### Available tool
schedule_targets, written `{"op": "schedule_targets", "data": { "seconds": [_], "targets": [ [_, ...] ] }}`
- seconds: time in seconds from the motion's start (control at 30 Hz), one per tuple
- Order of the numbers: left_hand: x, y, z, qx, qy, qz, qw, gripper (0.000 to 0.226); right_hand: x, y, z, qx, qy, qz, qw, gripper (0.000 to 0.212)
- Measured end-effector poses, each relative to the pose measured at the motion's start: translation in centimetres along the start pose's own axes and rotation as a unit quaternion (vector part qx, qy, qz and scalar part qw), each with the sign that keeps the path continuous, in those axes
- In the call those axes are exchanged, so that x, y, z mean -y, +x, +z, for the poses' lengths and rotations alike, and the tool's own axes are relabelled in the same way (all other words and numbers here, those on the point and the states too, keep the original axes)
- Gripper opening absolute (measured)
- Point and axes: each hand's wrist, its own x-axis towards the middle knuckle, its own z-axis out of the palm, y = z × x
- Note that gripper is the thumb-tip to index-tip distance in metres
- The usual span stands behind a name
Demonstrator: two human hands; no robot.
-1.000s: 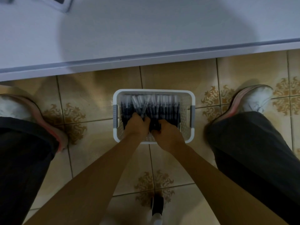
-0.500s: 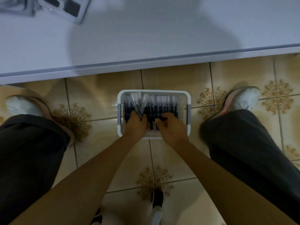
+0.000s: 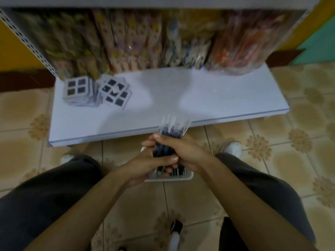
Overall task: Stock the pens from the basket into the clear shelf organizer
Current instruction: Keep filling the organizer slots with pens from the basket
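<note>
A bundle of dark pens with clear caps [image 3: 173,129] is held up above the white basket [image 3: 188,177], its cap ends pointing toward the shelf. My left hand [image 3: 145,163] grips the lower part of the bundle, thumb across the front. My right hand [image 3: 184,151] wraps the bundle from the right. The basket sits on the tiled floor between my feet, mostly hidden under my hands, with more pens showing inside. No clear organizer can be made out.
A low white shelf board [image 3: 217,98] lies just ahead. Two stacks of grid-patterned packs [image 3: 79,91] [image 3: 115,93] sit at its left. Bagged goods [image 3: 235,42] line the back. A perforated upright [image 3: 27,40] stands at left. My shoes [image 3: 233,148] flank the basket.
Both hands have closed around a bundle of pens and lifted it out of the basket. The view has tilted up, bringing the shelf and its goods into sight.
</note>
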Motion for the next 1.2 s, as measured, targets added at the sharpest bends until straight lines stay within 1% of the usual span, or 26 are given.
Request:
{"op": "schedule_targets", "data": {
  "seconds": [0.07, 0.13, 0.2, 0.3, 0.4, 0.5, 0.53, 0.6, 0.73, 0.8, 0.87, 0.97, 1.03, 1.13, 1.2],
  "targets": [
    [-2.2, -2.0, 0.3, -0.002, 0.025, 0.011, 1.000, 0.029, 3.3, -1.5, 1.3, 0.001, 0.021, -0.059, 0.998, 0.015],
    [-4.1, -3.6, 0.9, -0.004, 0.068, 0.012, 0.998, 0.035, 6.5, -3.0, 2.4, 0.005, 0.016, -0.109, 0.994, 0.013],
    [-6.1, -4.7, 2.0, -0.019, 0.098, 0.024, 0.995, 0.030, 9.4, -4.5, 3.3, 0.014, -0.001, -0.149, 0.989, 0.011],
    [-9.1, -6.1, 4.1, -0.046, 0.113, 0.072, 0.990, 0.024, 12.9, -6.9, 4.3, 0.022, -0.038, -0.185, 0.982, 0.011],
    [-11.4, -7.6, 5.9, -0.058, 0.133, 0.132, 0.981, 0.017, 15.5, -9.1, 5.0, 0.028, -0.096, -0.209, 0.973, 0.012],
    [-12.9, -9.3, 7.0, -0.025, 0.161, 0.170, 0.972, 0.016, 17.3, -10.9, 5.6, 0.025, -0.141, -0.226, 0.964, 0.012],
    [-13.3, -9.9, 7.2, -0.014, 0.168, 0.173, 0.970, 0.018, 17.7, -11.3, 5.8, 0.027, -0.141, -0.229, 0.963, 0.014],
    [-14.1, -11.0, 7.5, 0.006, 0.177, 0.182, 0.967, 0.029, 18.5, -11.8, 6.2, 0.036, -0.130, -0.236, 0.962, 0.017],
    [-14.3, -12.8, 7.9, 0.012, 0.202, 0.245, 0.948, 0.042, 19.4, -12.7, 7.0, 0.070, -0.106, -0.254, 0.959, 0.022],
    [-14.3, -13.8, 8.2, 0.007, 0.191, 0.266, 0.945, 0.047, 19.7, -13.5, 7.4, 0.088, -0.096, -0.262, 0.956, 0.024],
    [-14.5, -14.5, 8.4, -0.002, 0.184, 0.267, 0.946, 0.050, 19.9, -14.0, 7.7, 0.101, -0.096, -0.263, 0.955, 0.022],
    [-15.5, -15.6, 9.1, -0.012, 0.180, 0.270, 0.946, 0.049, 20.8, -15.0, 8.1, 0.110, -0.131, -0.271, 0.947, 0.020],
    [-16.2, -15.9, 9.4, -0.020, 0.185, 0.277, 0.943, 0.049, 21.4, -15.4, 8.0, 0.102, -0.161, -0.278, 0.941, 0.023],
    [-17.8, -16.1, 9.3, -0.040, 0.166, 0.308, 0.936, 0.042, 22.7, -14.9, 8.2, 0.079, -0.193, -0.280, 0.937, 0.026],
    [-19.2, -16.1, 9.1, -0.080, 0.174, 0.336, 0.922, 0.035, 23.8, -14.1, 8.8, 0.070, -0.198, -0.288, 0.934, 0.025]
  ]
}}
